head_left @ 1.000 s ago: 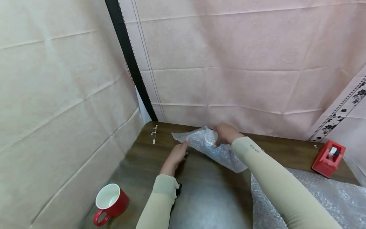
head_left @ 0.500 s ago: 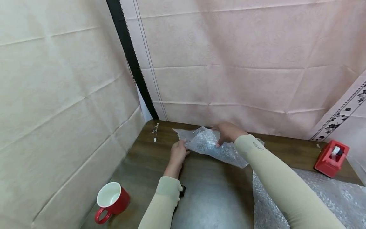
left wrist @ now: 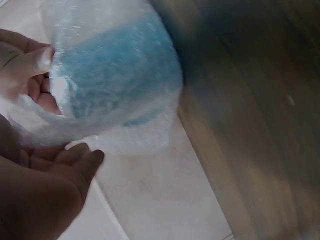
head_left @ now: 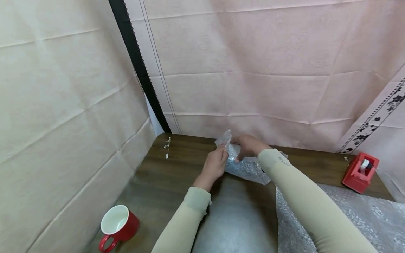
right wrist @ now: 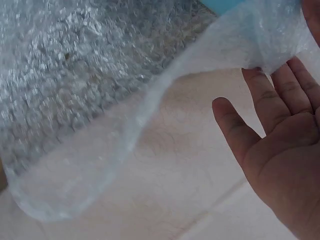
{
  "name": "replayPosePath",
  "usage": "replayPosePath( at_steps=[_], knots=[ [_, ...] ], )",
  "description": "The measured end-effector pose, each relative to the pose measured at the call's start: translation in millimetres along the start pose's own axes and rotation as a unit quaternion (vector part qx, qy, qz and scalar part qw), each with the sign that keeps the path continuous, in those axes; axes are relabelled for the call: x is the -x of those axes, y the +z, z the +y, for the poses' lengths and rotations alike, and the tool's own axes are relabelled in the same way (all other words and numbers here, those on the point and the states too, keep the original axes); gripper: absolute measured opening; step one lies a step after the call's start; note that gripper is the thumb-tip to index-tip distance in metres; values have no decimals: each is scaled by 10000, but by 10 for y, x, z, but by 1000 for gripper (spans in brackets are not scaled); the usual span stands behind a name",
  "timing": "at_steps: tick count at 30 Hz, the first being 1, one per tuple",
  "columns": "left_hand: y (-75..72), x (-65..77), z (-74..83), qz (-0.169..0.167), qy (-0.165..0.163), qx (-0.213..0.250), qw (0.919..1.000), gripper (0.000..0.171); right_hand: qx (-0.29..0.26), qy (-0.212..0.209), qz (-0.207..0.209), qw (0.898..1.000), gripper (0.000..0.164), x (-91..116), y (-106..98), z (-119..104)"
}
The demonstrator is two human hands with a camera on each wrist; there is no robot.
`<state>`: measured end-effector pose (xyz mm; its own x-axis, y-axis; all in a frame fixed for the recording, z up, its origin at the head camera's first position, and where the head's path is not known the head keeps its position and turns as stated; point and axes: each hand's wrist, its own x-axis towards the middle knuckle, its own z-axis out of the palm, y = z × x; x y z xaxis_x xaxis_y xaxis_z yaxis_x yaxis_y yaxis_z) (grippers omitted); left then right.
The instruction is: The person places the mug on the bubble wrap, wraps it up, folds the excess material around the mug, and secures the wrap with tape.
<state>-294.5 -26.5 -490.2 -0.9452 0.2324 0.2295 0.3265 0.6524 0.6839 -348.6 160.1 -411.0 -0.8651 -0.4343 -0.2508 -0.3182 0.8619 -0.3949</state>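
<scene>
At the back of the table a sheet of bubble wrap [head_left: 248, 170] is folded about a blue cup [left wrist: 120, 70], whose rounded body shows through the plastic in the left wrist view. My right hand [head_left: 250, 146] grips the bundle from above, thumb in front and fingers behind. In the right wrist view this hand [right wrist: 290, 125] has its fingers behind a gathered part of the wrap. My left hand [head_left: 215, 163] pinches a flap at the bundle's left end, which stands up above the thumb. The flap hides part of the left fingertips.
A red mug [head_left: 129, 226], white inside, stands at the table's front left. On the right, another sheet of bubble wrap [head_left: 367, 218] lies flat under my right forearm, with a red tape dispenser [head_left: 360, 174] at its far edge. Cloth walls [head_left: 269, 88] border the table behind and left.
My left hand has moved right and up, folding the wrap's left end inward, so the flap now points up. The right hand has stayed on the bundle. The view has shifted slightly.
</scene>
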Motion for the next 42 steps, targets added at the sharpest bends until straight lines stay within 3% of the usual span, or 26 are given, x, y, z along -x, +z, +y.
replayPosePath(
  at_steps=[6,9,15,17,22,27,30,34,38,42],
  knots=[
    [37,-7,-1,-628,431,-396,9963,54,-162,260,226,9993,111,39,-22,46],
    [63,4,7,-612,570,-778,9935,53,-316,241,354,9986,124,54,-12,62],
    [195,73,-2,-588,802,-1369,9856,57,-472,-212,291,9982,126,163,-4,157],
    [235,91,-9,-605,874,-1430,9840,59,-163,-478,291,9983,114,243,-89,186],
    [194,79,-6,-465,949,-1720,9794,63,887,-968,389,9906,45,344,-279,101],
    [162,90,-19,-462,852,-1730,9801,64,1138,-858,418,9889,40,262,-59,110],
    [179,110,-44,-642,759,-1372,9856,66,1008,-885,598,9892,35,226,55,154],
    [137,128,-94,-826,204,23,9964,68,776,-839,825,9900,33,181,150,171],
    [48,100,-157,-823,-310,1290,9877,68,548,-484,1007,9922,36,143,211,135],
    [-19,35,-232,-631,-391,1720,9823,65,539,-204,1050,9928,46,129,206,78]
  ],
)
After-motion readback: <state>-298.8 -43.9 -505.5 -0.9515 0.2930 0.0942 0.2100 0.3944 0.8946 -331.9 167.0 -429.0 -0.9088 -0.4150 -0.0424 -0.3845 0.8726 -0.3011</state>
